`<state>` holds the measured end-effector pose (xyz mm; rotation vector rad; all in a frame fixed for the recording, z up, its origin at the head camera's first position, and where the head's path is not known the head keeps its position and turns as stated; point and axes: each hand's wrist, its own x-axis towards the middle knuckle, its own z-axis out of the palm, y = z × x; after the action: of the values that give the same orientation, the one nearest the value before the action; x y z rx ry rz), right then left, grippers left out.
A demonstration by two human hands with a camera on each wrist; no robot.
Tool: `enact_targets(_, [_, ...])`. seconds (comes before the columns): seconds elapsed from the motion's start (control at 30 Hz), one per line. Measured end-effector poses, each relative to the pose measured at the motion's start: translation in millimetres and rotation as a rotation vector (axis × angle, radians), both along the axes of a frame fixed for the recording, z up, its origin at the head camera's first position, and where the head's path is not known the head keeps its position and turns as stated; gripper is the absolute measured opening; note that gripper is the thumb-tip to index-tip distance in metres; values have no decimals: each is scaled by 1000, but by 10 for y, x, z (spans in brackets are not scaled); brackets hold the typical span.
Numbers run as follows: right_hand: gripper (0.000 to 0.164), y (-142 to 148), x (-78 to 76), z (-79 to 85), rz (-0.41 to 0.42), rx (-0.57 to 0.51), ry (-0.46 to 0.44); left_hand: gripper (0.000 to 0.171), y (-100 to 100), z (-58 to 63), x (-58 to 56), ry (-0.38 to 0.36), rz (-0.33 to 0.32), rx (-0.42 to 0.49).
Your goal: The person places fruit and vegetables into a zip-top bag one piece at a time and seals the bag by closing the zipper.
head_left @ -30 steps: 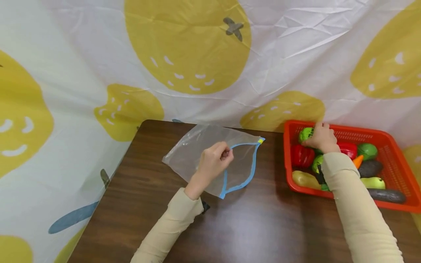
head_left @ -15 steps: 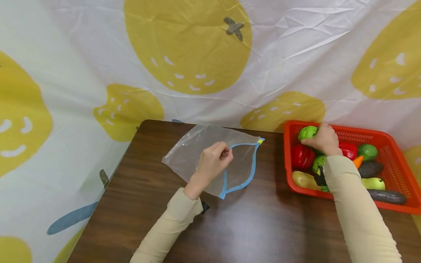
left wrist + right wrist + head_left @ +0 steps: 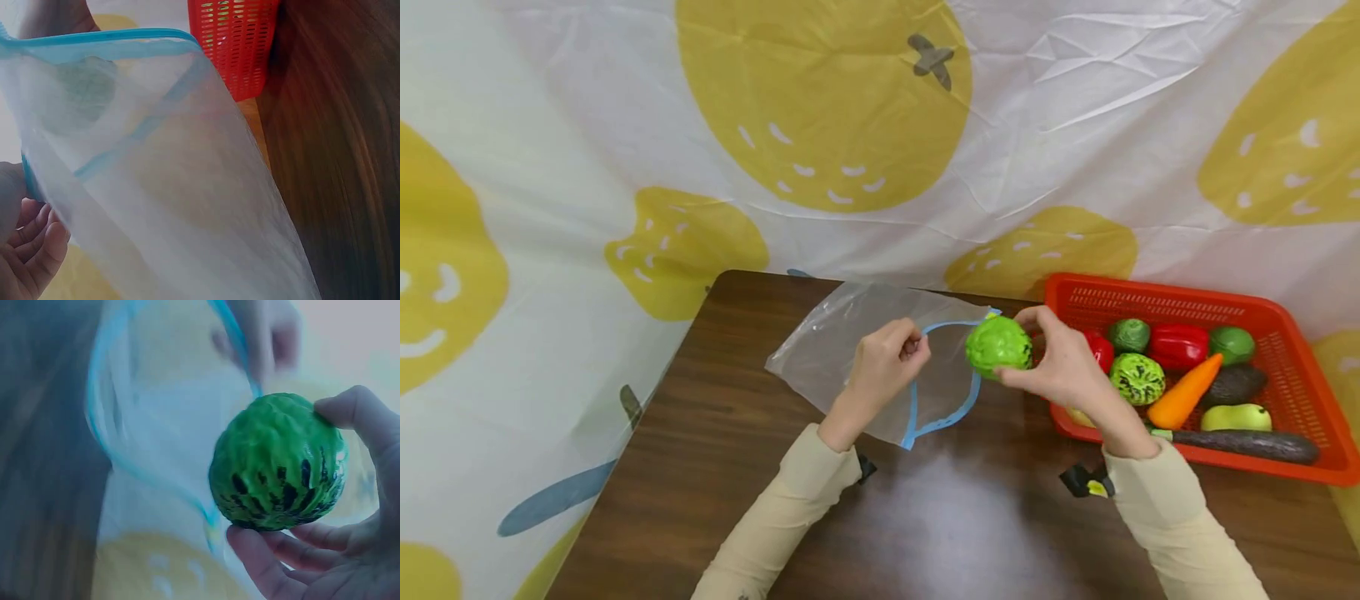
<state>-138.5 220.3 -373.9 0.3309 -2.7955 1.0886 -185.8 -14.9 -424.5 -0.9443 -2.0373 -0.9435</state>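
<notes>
My right hand point(image 3: 1067, 362) holds a bumpy green fruit with black marks point(image 3: 998, 346) between thumb and fingers, at the mouth of a clear zip bag point(image 3: 820, 350). In the right wrist view the fruit point(image 3: 278, 465) is large, and the bag's blue-edged opening gapes behind it. My left hand point(image 3: 883, 362) pinches the bag's blue rim, keeping the mouth spread. The left wrist view shows the bag's cloudy side point(image 3: 200, 187), the left hand's curled fingers point(image 3: 37, 250) at its edge and the green fruit point(image 3: 87, 94) dimly through the film.
A red plastic basket point(image 3: 1330, 475) on the right holds a carrot point(image 3: 1183, 392), an eggplant point(image 3: 1247, 445), a green pear point(image 3: 1236, 418), a red pepper point(image 3: 1178, 346) and other produce. The dark wooden table point(image 3: 700, 483) meets a fruit-print cloth point(image 3: 865, 242) at the back.
My right hand has lifted the bumpy green fruit out of the basket and carried it left to the bag's mouth. My left hand stays at the bag's rim.
</notes>
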Motion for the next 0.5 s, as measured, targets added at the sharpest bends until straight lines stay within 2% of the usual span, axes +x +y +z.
enact_targets(0.13, [56, -287, 41, -212, 92, -3, -13, 15, -9, 14, 6, -12, -13, 3])
enact_targets(0.27, [59, -529, -25, -474, 153, 39, -13, 15, -14, 26, 25, -12, -52, -7])
enact_targets(0.4, [63, -775, -136, -676, 263, 80, 46, 15, 4, 22, 44, -4, -91, -12])
enact_targets(0.5, [54, -908, -231, -784, 356, 81, 119, 14, 27, 18, 58, 7, -101, -10])
